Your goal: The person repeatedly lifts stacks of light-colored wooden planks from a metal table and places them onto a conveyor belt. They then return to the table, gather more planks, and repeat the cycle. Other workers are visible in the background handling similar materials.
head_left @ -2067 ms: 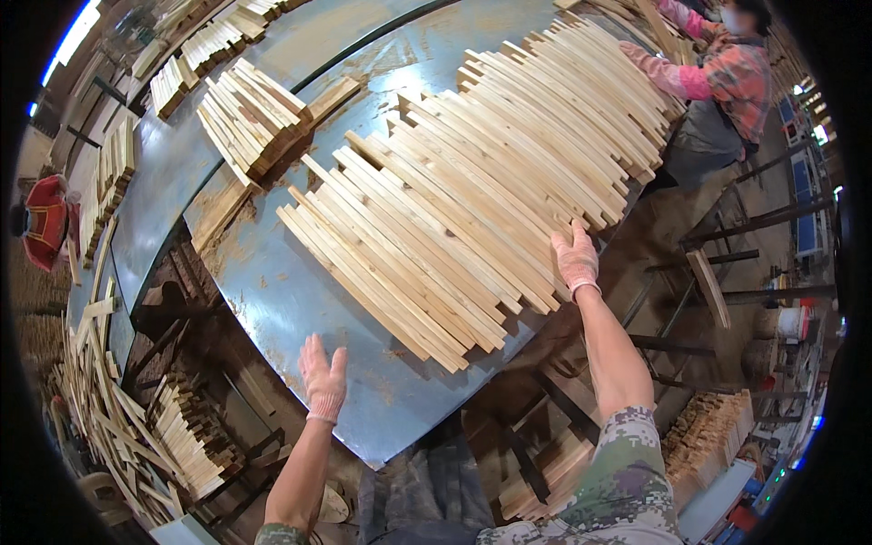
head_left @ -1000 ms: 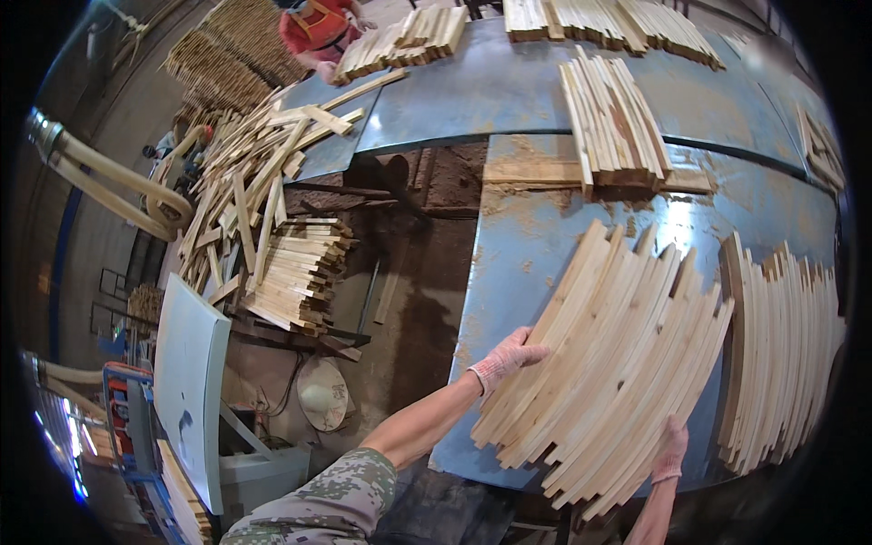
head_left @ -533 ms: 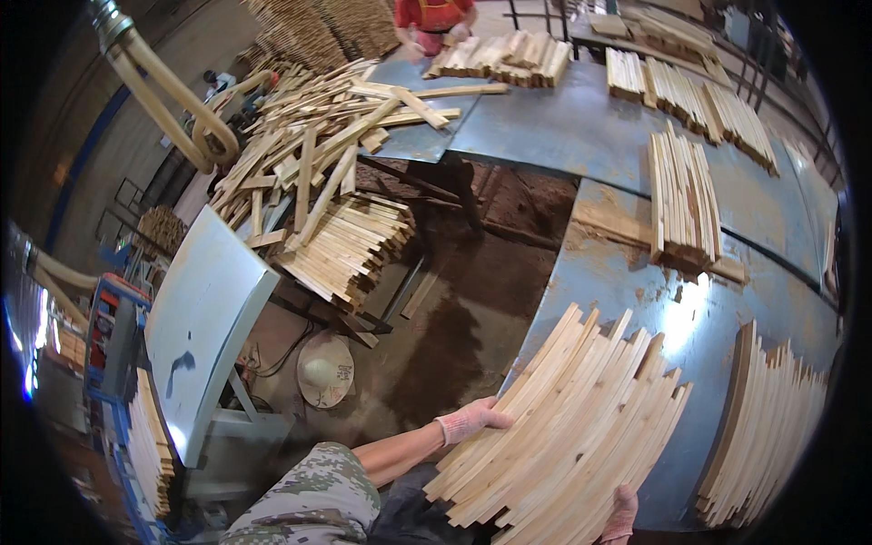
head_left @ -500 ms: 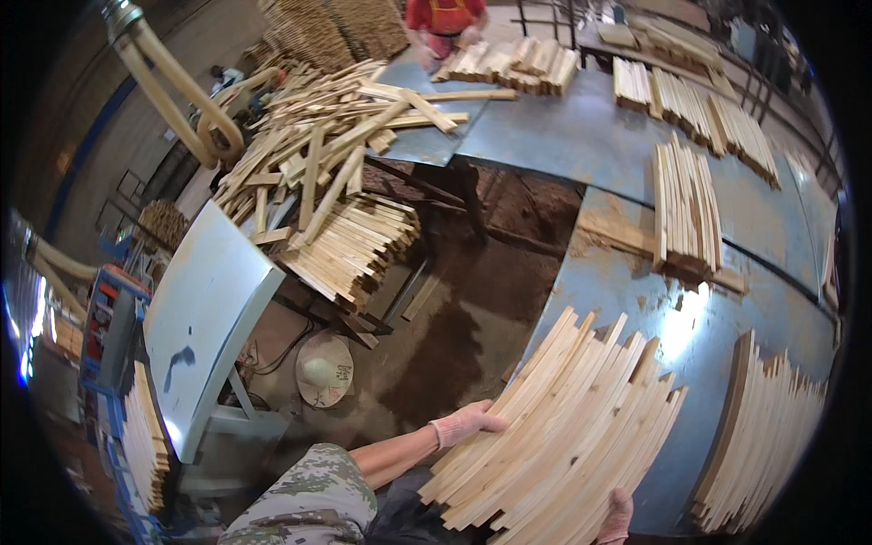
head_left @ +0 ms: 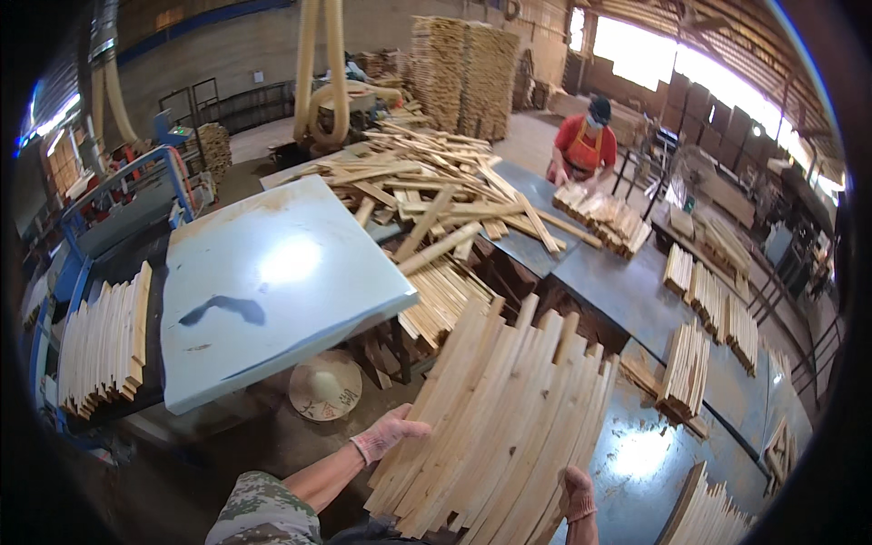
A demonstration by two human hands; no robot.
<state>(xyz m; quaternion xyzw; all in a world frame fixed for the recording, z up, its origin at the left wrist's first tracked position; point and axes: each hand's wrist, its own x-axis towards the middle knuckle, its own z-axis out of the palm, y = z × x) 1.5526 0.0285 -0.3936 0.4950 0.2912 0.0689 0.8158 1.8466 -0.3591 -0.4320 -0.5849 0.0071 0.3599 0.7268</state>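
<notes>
Between my hands I carry a wide row of pale wooden strips (head_left: pixel 495 418), set side by side with uneven ends. My left hand (head_left: pixel 391 434), in a pinkish work glove, grips the row's left edge with the thumb lying over the top. At the opposite edge, my gloved right hand (head_left: pixel 578 495) presses inward with curled fingers. The strips hang clear of the metal tables, in front of my body. A pale blue-grey metal tabletop (head_left: pixel 354 263) lies to the left of my left hand.
A heap of loose wooden strips (head_left: pixel 427 182) covers the table ahead. Bundled strips (head_left: pixel 686 368) stand on the right-hand metal table (head_left: pixel 627 427); another bundle (head_left: pixel 107 341) sits by a blue machine frame at left. A straw hat (head_left: pixel 324 386) lies low. A co-worker (head_left: pixel 584 145) handles strips across the table.
My view has swung left and up. The held strips have come away from the right-hand table toward the left, still gripped by both hands.
</notes>
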